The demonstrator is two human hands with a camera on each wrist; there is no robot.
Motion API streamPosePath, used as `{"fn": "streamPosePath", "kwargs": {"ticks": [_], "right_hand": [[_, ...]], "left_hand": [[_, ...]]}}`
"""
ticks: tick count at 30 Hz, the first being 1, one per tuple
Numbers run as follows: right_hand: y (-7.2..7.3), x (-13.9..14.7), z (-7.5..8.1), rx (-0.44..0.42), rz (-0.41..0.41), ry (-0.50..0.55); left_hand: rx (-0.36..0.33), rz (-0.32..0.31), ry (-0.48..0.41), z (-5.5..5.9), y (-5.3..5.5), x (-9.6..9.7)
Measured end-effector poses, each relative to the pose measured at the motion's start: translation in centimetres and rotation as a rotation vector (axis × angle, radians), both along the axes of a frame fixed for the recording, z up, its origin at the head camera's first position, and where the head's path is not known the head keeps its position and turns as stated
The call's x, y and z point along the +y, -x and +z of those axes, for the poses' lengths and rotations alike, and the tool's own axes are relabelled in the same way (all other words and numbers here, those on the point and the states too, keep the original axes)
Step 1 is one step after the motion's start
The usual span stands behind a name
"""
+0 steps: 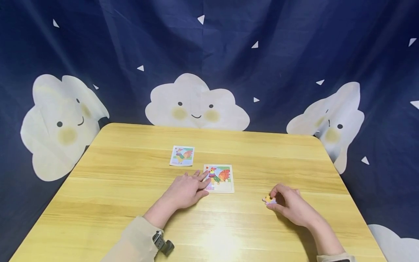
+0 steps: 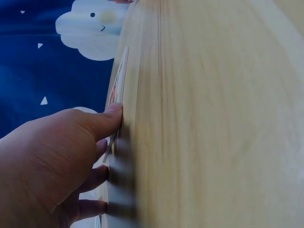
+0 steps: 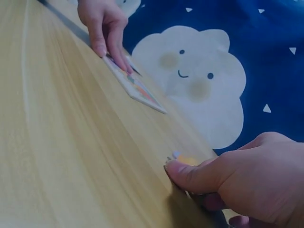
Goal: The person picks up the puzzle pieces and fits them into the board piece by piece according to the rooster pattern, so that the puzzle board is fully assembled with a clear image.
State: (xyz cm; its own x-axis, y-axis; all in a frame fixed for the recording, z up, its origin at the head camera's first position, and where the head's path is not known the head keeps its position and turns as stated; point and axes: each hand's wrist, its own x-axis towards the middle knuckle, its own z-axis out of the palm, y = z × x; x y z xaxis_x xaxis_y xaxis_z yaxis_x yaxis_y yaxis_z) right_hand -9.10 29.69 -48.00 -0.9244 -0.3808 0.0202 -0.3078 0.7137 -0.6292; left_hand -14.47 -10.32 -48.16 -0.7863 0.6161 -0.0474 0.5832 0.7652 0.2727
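Note:
A jigsaw puzzle in a square tray shows a colourful rooster, with a pale bare patch at its lower right. My left hand rests along the tray's left side, fingers spread and extended over the picture, thumb at the near edge. In the left wrist view the thumb lies against the tray's edge. To the right of the tray, my right hand pinches a puzzle piece, orange and pale violet, between thumb and fingertips, close over the table. The right wrist view shows the piece partly hidden behind the thumb.
A square picture card with the same rooster lies behind and left of the tray. The wooden table has rounded far corners. Behind it hangs a dark blue curtain printed with clouds.

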Motion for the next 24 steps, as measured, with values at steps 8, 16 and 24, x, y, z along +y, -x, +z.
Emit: {"fn": "streamPosePath", "kwargs": {"ticks": [8, 16, 24], "right_hand": [[0.1, -0.5, -0.8, 0.044, 0.058, 0.109], [0.1, -0.7, -1.1, 0.182, 0.102, 0.085], [0.0, -0.7, -0.5, 0.104, 0.104, 0.018]], "left_hand": [[0.002, 0.004, -0.015, -0.1, 0.0, -0.1], [0.010, 0.000, -0.020, -0.4, 0.1, -0.2], [0.012, 0.003, -0.017, -0.6, 0.1, -0.1]]}}
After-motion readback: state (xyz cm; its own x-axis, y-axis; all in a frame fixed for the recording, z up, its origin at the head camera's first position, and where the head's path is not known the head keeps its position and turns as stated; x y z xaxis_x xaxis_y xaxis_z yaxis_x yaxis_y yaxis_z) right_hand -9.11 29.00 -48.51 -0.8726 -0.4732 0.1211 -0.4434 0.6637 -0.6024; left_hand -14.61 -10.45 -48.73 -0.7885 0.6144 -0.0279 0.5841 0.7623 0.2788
